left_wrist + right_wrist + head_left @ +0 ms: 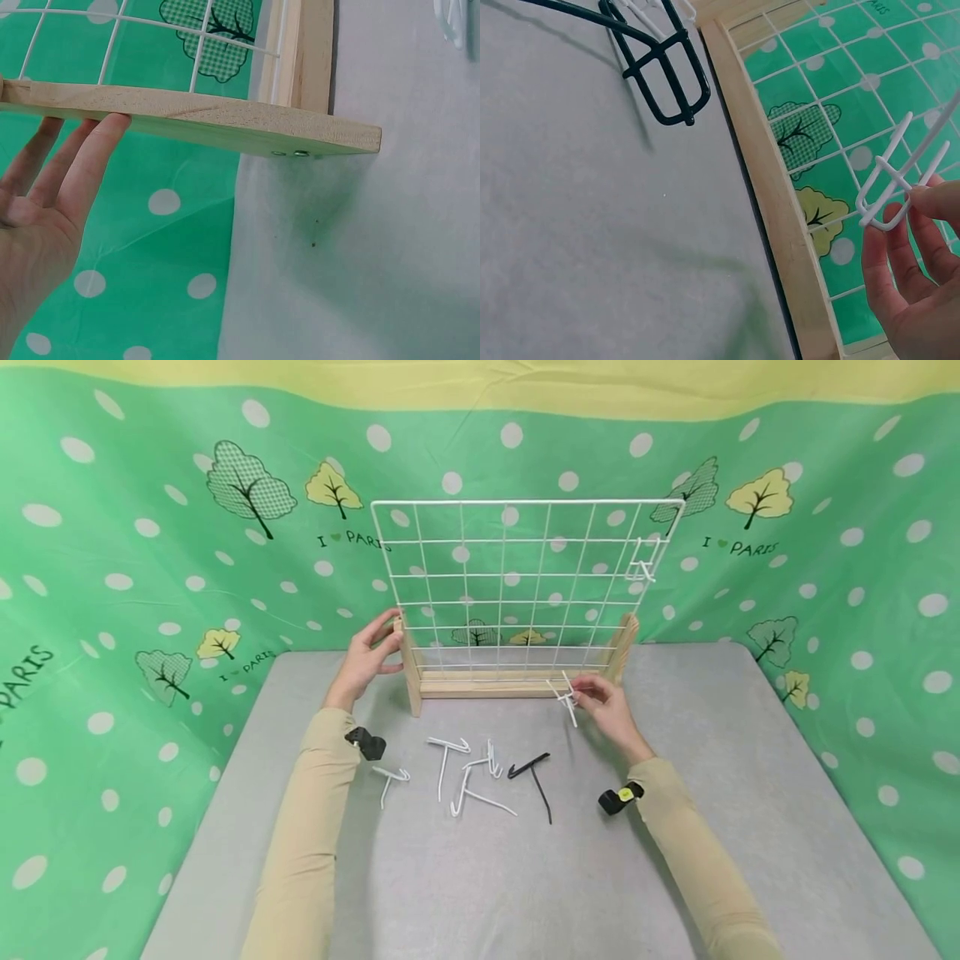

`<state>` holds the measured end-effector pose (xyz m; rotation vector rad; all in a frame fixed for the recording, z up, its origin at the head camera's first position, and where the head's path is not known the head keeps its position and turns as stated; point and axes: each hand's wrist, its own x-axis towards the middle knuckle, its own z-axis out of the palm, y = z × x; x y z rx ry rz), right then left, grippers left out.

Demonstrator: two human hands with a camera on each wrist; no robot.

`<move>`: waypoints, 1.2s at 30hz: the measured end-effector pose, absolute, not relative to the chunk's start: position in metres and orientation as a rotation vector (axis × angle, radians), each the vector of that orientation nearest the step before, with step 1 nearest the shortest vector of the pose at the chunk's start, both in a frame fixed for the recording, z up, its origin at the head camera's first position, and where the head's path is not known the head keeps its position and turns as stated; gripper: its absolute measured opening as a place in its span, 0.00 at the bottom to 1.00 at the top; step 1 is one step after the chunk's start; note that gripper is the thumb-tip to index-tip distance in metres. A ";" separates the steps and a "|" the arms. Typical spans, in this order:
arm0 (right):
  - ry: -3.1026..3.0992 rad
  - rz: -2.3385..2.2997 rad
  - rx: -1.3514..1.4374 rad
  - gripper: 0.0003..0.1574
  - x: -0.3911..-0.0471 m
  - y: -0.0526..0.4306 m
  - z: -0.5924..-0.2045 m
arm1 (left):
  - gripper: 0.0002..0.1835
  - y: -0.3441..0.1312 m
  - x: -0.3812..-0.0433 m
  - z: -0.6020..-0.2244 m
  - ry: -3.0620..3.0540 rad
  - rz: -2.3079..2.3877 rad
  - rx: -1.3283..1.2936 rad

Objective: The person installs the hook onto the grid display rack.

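Observation:
A white wire grid panel [517, 575] stands upright in a wooden frame [495, 691]. In the head view my left hand [369, 653] is at the frame's left post [411, 670]. The left wrist view shows fairly straight fingers [97, 161] with their tips against the post's outer face. My right hand [606, 710] pinches a white wire hook [567, 700] between thumb and fingers, in front of the panel's lower right. Seen from the right wrist, the U-shaped end of that hook [885, 217] is at the fingertips. Another white hook [641, 568] hangs on the panel's upper right.
On the grey tabletop [465, 893] lie several white hooks [445, 768] and one black hook [537, 781], between the two forearms. A green dotted cloth [315, 602] hangs behind the panel and along both sides. Black wrist cameras [367, 743] are strapped over the sleeves.

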<state>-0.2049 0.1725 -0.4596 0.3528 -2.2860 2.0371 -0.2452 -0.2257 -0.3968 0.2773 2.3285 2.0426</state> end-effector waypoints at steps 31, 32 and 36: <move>-2.223 2.020 0.432 0.13 -0.216 0.169 -0.445 | 0.29 -0.225 -0.244 -0.395 2.312 2.050 0.248; -2.219 2.024 0.440 0.13 -0.216 0.169 -0.444 | 0.29 -0.225 -0.243 -0.395 2.312 2.050 0.246; -2.223 2.021 0.461 0.13 -0.214 0.168 -0.438 | 0.29 -0.225 -0.243 -0.395 2.315 2.051 0.246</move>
